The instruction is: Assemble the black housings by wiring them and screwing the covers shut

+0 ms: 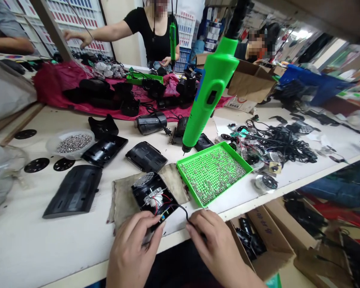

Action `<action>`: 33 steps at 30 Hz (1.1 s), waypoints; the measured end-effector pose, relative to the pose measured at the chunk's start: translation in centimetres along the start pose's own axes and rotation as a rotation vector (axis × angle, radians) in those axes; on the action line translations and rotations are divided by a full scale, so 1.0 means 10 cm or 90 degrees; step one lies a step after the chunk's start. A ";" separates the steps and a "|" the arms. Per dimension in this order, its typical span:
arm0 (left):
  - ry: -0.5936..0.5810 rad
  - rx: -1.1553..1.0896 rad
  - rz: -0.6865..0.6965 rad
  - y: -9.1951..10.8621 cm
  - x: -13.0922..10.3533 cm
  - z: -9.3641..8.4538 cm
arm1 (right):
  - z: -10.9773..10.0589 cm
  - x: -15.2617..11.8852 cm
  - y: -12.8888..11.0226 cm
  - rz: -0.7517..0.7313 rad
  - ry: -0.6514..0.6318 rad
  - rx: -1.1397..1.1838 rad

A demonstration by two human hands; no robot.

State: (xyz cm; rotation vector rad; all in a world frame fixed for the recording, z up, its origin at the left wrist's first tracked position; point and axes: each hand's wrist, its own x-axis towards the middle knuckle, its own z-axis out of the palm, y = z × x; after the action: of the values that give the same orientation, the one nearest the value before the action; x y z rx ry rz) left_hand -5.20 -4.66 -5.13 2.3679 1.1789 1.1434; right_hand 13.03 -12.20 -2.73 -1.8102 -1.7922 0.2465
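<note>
An opened black plastic housing (pixel 168 190) with a metal motor and red wires inside lies on a worn cloth pad (pixel 123 196) at the table's front. My left hand (pixel 135 244) grips the housing's near end between thumb and fingers, beside a small blue and yellow part. From that end a black cable (pixel 183 208) curves to the right. My right hand (pixel 213 240) pinches the cable between thumb and fingertips. Above the housing, to the right, hangs a green electric screwdriver (pixel 207 88), which neither hand touches.
A green tray (pixel 184 183) of small screws stands right of the pad. Black shells (pixel 75 190) and a bowl of metal parts (pixel 51 150) lie left. Cables (pixel 285 144) are heaped right. A cardboard box (pixel 276 236) sits below the edge. A co-worker in black (pixel 141 28) works opposite.
</note>
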 end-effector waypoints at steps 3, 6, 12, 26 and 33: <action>-0.004 -0.004 -0.009 0.00 0.00 0.00 | -0.04 0.10 -0.01 0.016 0.047 0.043; 0.001 -0.004 0.014 -0.01 -0.01 0.01 | -0.12 0.24 -0.05 0.003 0.053 -0.027; 0.003 0.015 0.052 0.01 0.07 0.04 | -0.20 0.61 -0.26 -0.003 -0.153 -0.272; 0.012 0.000 0.075 -0.03 0.10 0.07 | -0.27 0.78 -0.28 -0.112 -0.265 -0.322; 0.013 -0.020 0.091 -0.05 0.09 0.06 | -0.18 0.67 -0.25 0.074 -0.231 -0.082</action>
State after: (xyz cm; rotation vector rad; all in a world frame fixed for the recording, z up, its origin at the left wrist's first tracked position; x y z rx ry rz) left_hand -4.69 -3.59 -5.35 2.4566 1.0042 1.2227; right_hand 12.31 -6.34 1.77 -2.0680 -1.9851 0.5464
